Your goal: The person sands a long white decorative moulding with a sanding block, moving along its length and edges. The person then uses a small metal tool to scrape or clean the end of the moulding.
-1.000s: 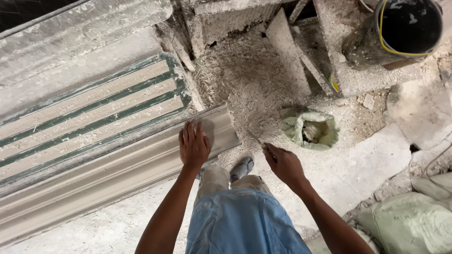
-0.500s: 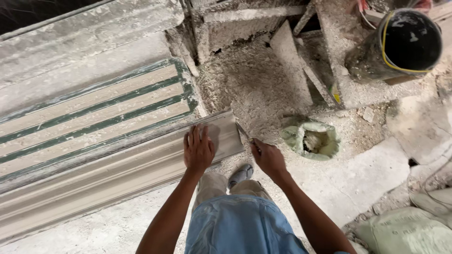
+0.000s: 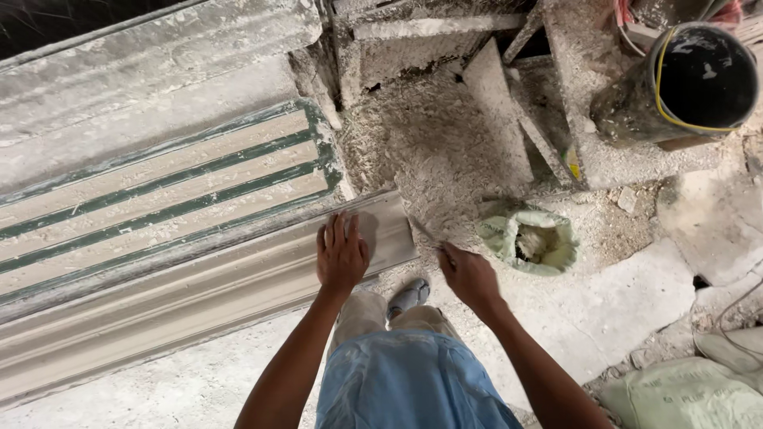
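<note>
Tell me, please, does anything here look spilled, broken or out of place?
Yes. Loose pale fibre lies spilled over the floor beyond the moulding, beside an open green bag. The floor slab is cracked.

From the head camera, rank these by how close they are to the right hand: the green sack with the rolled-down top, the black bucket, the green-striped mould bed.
From the right hand:
1. Green sack, just beyond it to the right, on the floor.
2. Green-striped mould bed, across to the left, past the left hand.
3. Black bucket, far corner at upper right.
</note>
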